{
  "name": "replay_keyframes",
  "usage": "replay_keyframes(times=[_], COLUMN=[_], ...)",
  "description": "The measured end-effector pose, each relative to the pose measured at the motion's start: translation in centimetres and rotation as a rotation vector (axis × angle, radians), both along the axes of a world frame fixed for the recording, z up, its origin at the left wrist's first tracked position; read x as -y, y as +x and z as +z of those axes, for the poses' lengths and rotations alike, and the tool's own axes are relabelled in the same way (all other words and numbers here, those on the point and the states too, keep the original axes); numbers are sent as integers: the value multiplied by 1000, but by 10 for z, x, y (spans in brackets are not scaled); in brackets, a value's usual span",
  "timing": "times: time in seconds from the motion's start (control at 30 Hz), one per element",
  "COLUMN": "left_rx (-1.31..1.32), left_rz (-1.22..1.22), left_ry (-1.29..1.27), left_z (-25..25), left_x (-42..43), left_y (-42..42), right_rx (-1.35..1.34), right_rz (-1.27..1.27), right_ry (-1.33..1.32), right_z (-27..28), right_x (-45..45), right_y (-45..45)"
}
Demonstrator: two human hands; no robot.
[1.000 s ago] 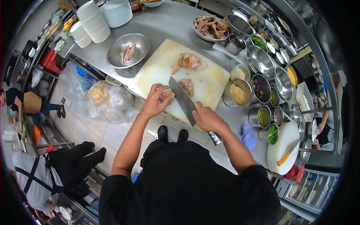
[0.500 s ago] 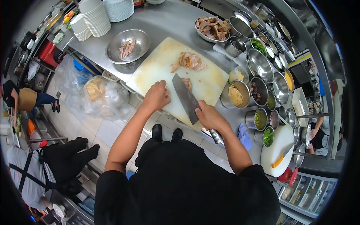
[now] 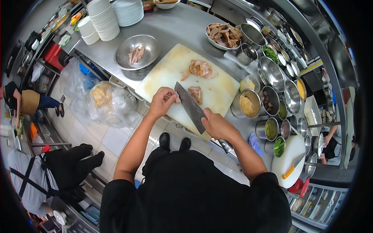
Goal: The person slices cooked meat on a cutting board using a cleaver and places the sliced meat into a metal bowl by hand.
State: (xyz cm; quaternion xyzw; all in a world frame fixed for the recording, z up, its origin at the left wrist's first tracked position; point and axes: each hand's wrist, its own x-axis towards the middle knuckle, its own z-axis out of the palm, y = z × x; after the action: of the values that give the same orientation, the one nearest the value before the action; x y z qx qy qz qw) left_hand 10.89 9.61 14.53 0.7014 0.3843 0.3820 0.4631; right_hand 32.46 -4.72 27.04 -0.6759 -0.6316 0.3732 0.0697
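Note:
My right hand is wrapped round the handle of a cleaver, its broad blade slanting across the near part of the white cutting board. On the blade's left side, my left hand is closed in a pinch on a small pale piece of meat, close to the blade. Just right of the blade lies a larger piece of cooked meat, partly hidden by it. Farther up the board sits a pile of sliced meat. A steel bowl behind the board holds several meat strips.
A bowl of meat pieces stands at the back. Steel pots with noodles, mushrooms and greens crowd the right side. An orange-handled knife lies on another board. Stacked bowls stand back left. Another person works behind on the left.
My left hand's fingers have closed together on a small piece of meat near the blade. More of the meat right of the cleaver shows. The whole view has shifted slightly.

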Motion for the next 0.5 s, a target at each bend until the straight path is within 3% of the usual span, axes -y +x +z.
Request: replay_keyframes(times=[0.17, 0.23, 0.5], left_rx=[104, 7, 69], left_rz=[-103, -184, -254], left_ry=[53, 138, 87], left_z=[-10, -8, -7], left_x=[-12, -18, -24], left_y=[-5, -10, -12], right_rx=[-34, -23, 112], right_rz=[-37, -29, -50], right_ry=[-44, -49, -43], right_z=[16, 25, 49], right_x=[-5, -7, 0], right_y=[-6, -10, -30])
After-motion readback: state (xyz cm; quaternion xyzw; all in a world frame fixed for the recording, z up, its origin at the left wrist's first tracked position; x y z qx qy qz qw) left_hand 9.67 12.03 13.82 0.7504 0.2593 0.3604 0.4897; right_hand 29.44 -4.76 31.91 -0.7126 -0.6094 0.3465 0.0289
